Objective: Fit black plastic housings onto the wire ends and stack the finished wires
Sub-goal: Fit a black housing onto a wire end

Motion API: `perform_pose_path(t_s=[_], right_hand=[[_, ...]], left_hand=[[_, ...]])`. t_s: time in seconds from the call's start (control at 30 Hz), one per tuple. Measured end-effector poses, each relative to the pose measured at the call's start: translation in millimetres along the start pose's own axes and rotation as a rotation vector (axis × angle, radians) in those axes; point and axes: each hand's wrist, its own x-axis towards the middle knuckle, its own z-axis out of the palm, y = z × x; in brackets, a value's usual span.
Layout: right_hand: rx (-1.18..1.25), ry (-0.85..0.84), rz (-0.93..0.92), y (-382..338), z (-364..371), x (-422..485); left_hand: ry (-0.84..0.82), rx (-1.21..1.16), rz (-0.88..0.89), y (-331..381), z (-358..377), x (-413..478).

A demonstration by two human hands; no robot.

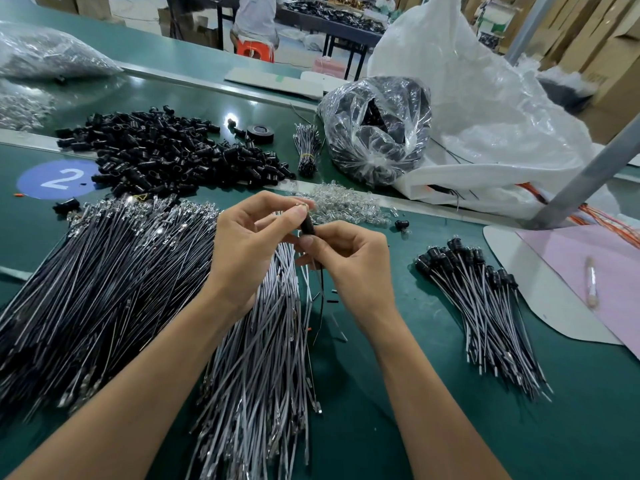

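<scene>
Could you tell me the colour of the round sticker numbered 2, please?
The round sticker is blue with a white numeral; head view.

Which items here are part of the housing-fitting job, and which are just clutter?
In use: left hand and right hand, both pinching the held housing; loose housings pile; bare wires; finished stack.
Lying about: tape roll; pen; white sack.
</scene>
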Motion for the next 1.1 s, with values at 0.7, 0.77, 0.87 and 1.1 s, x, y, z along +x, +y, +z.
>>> perform_pose_path(t_s=[0.7,0.77,0.87,1.1], right_hand=[[0.097,0.019,-0.075,5.3,1.7,2.5],[0.123,0.007,-0.085,5.6,1.4,2.7],[0.133,0.008,-0.097,6.6,1.6,2.3],[0.038,-0.018,-0.15,11.4,1.5,2.7]], left_hand=[[-0.096,-0.018,-0.011,-3.1,3.2,-3.0],[-0.095,-0.021,0.01,-2.6,3.8,-2.8],[-0.106,-0.027,0.028,-3.2,3.5,-3.0],[-0.095,-0.032,0.045,-3.8,2.4,-3.7]])
